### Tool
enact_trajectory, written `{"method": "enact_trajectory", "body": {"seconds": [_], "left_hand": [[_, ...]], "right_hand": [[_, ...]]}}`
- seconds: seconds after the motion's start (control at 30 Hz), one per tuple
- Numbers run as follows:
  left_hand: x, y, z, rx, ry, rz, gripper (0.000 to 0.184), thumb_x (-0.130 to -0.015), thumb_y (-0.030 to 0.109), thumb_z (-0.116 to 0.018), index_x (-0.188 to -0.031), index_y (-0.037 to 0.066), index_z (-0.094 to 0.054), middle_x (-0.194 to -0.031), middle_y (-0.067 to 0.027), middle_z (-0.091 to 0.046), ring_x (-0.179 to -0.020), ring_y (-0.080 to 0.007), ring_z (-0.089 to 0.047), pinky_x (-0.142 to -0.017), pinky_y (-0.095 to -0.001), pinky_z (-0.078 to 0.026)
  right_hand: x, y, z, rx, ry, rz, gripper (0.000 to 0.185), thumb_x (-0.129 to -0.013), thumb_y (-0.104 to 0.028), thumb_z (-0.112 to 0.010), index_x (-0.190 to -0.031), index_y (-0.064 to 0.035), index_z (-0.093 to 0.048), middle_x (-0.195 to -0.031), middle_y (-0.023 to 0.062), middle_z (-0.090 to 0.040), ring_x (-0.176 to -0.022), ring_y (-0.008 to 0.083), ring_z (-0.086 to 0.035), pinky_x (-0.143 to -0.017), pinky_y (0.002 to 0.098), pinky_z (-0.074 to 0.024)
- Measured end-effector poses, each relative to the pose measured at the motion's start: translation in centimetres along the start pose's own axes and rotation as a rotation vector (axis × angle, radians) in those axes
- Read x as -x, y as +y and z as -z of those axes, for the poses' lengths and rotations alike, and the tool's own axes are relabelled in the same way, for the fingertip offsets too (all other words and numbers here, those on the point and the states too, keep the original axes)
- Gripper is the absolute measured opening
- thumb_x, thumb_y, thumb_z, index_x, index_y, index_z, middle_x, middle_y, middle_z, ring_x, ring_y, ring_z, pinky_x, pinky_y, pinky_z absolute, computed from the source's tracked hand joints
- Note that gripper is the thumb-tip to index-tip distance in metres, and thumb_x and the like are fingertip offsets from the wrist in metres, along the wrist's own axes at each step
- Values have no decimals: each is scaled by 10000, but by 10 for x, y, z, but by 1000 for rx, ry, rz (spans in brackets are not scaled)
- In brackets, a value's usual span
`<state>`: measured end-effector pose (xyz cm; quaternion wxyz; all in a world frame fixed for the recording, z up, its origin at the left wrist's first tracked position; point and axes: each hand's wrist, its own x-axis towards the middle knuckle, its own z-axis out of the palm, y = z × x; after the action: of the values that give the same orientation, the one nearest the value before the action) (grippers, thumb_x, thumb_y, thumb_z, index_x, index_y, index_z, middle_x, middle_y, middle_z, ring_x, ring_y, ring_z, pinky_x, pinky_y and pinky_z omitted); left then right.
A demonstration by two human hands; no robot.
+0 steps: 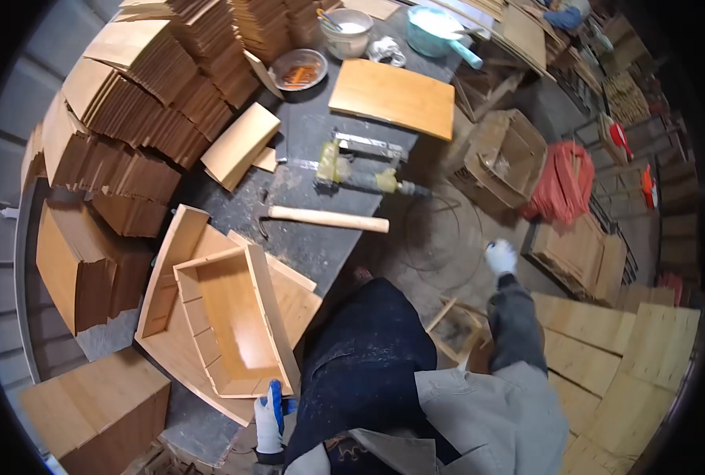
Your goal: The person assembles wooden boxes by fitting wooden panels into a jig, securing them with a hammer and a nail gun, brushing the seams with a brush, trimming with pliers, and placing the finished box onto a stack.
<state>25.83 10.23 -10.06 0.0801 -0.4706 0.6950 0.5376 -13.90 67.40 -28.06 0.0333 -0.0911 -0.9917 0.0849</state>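
At the near end of the workbench, my left hand (271,419), in a white and blue glove, grips the near corner of a wooden drawer (237,317). This open box, with its bottom panel inside, lies tilted on larger wooden boards (180,317). My right hand (501,257), also gloved, is held out to the right above the floor, apart from the bench. Its fingers look curled in, and whatever they may hold is hidden. Beyond the drawer lies a claw hammer (328,219) with a pale wooden handle.
Stacked wood panels (123,119) line the left side. Farther along the bench are a tool with yellow tape (356,172), a flat board (392,96), a metal bowl (298,71) and a blue pan (431,36). A cardboard box (503,154) and red sack (562,182) stand right.
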Motion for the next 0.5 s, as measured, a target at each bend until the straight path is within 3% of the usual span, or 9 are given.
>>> {"method": "enact_trajectory", "body": {"seconds": [0.03,0.07,0.13,0.17,0.27,0.3,0.37,0.4,0.5], "left_hand": [[-10,4,6,-6,-58,87,443,-1019,413,-678,-1189,4,-664,-888,-74,-690,-701,-157,-666,-627,-291,-556],[-22,8,5,10,-88,166,448,-1021,428,-670,-1170,6,-669,-860,-73,-684,-688,-162,-669,-625,-289,-556],[-5,5,26,-30,-122,292,454,-1023,444,-662,-1151,9,-674,-833,-71,-679,-675,-167,-673,-623,-286,-555],[-7,4,27,108,-123,291,465,-1028,453,-648,-1161,8,-673,-829,-82,-685,-672,-173,-680,-625,-285,-559],[-29,-29,12,440,-142,267,487,-1038,471,-621,-1181,8,-671,-822,-103,-697,-666,-186,-696,-629,-283,-568],[-45,-72,10,471,-173,245,522,-1040,493,-592,-1157,-8,-679,-831,-138,-715,-666,-212,-704,-636,-302,-576],[-64,-133,15,532,-217,196,602,-1044,538,-532,-1108,-38,-694,-850,-208,-751,-667,-264,-721,-648,-341,-591],[-62,-120,17,547,-200,188,602,-1044,538,-532,-1108,-38,-694,-850,-208,-751,-667,-264,-721,-648,-341,-591],[-43,-7,10,786,-499,634,664,-1038,565,-538,-1161,-72,-681,-896,-196,-763,-693,-231,-728,-622,-299,-581]], "right_hand": [[21,37,-41,225,-128,30,177,-933,-139,-598,-1049,-56,-704,-816,202,-677,-729,380,-661,-677,517,-513],[9,31,-43,209,-105,56,177,-933,-139,-598,-1049,-56,-704,-816,202,-677,-729,380,-661,-677,517,-513],[63,37,-28,44,-4,-242,302,-1073,-354,-541,-1150,-103,-690,-685,-16,-558,-553,133,-521,-526,295,-460],[84,35,-18,42,-6,-264,302,-1073,-354,-541,-1150,-103,-690,-685,-16,-558,-553,133,-521,-526,295,-460],[104,-15,29,-1315,-357,-715,331,-1071,-348,-549,-1230,-85,-673,-695,-11,-559,-540,120,-507,-484,259,-425],[111,-32,44,-1312,-359,-701,331,-1071,-348,-549,-1230,-85,-673,-695,-11,-559,-540,120,-507,-484,259,-425],[132,-73,72,-1679,-581,-532,461,-1034,-374,-621,-1351,-39,-623,-742,14,-576,-549,92,-499,-477,215,-375],[143,-97,87,-1681,-599,-511,461,-1034,-374,-621,-1351,-39,-623,-742,14,-576,-549,92,-499,-477,215,-375],[166,-172,129,-1863,-829,-379,485,-1011,-359,-665,-1365,-35,-598,-758,37,-582,-544,98,-494,-480,226,-383]]}}
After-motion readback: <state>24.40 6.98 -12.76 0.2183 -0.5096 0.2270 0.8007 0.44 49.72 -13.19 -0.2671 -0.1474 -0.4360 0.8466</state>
